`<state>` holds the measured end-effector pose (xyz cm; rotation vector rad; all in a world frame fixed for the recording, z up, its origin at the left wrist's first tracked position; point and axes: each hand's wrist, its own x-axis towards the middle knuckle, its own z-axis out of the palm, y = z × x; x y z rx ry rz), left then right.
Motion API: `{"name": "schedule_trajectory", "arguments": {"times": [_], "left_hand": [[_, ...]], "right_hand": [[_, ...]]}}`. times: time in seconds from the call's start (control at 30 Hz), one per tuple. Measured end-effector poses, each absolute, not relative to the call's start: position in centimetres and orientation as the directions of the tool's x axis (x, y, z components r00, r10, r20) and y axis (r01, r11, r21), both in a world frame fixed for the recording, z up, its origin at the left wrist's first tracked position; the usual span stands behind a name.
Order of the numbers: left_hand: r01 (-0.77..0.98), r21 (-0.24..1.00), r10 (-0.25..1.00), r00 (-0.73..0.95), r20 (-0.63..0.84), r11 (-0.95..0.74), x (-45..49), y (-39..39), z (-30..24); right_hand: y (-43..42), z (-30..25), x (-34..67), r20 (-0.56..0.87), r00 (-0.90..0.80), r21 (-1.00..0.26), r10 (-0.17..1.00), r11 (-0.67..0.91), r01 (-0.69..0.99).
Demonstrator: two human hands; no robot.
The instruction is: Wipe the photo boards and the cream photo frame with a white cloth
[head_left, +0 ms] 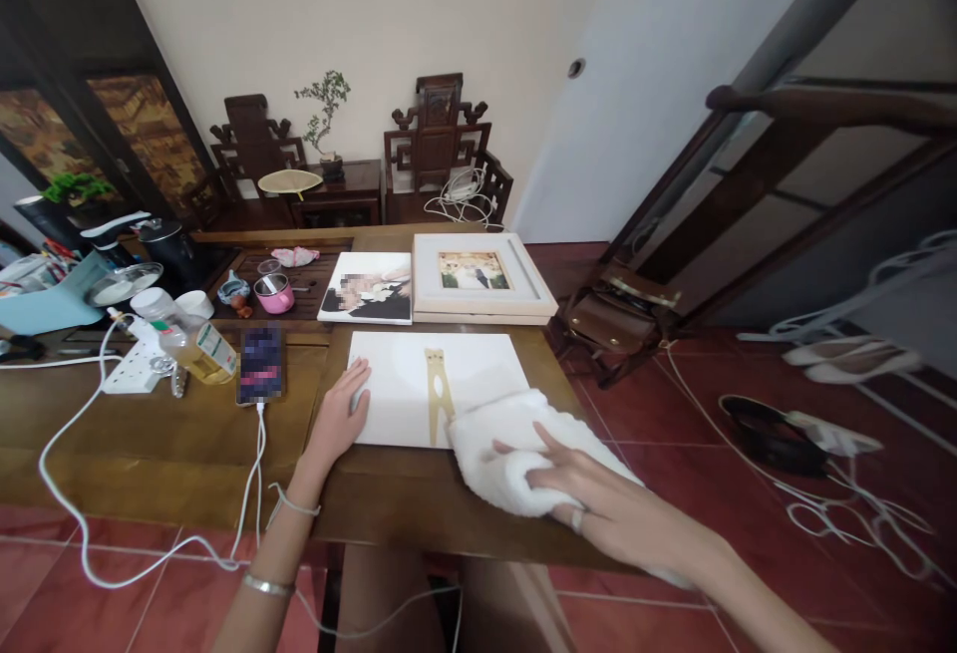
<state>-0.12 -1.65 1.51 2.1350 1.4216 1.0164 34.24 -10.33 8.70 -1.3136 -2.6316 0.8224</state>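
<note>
A white rectangular board lies flat near the table's front edge. A gold, two-legged piece like a frame stand is at its middle. My left hand rests on the board's left edge, fingers stretched along it and thumb over the white surface. My right hand grips a bunched white towel, which covers the board's lower right corner. The towel hides what is under it. Behind the board lie a photo panel and a pale framed photo, the frame resting on another similar one.
On the wooden table to the left are a phone on a white cable, an oil-coloured bottle, a power strip and a pink cup. A dark wooden chair holding a brown bag stands right.
</note>
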Motion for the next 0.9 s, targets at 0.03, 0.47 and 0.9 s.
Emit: {"name": "schedule_trajectory", "arguments": {"times": [0.03, 0.47, 0.9], "left_hand": [[0.633, 0.652, 0.905, 0.229, 0.357, -0.418, -0.1, -1.6, 1.5], [0.626, 0.655, 0.902, 0.222, 0.369, -0.422, -0.3, -1.5, 1.6], [0.625, 0.653, 0.899, 0.223, 0.376, -0.428, -0.1, -1.5, 1.4]], "right_hand": [[-9.9, 8.2, 34.4, -0.17, -0.599, -0.493, 0.783, 0.458, 0.739], [2.4, 5.9, 25.1, 0.12, -0.581, -0.296, 0.805, 0.588, 0.753], [-7.7, 6.3, 28.3, 0.042, -0.839, -0.376, 0.542, 0.787, 0.489]]}}
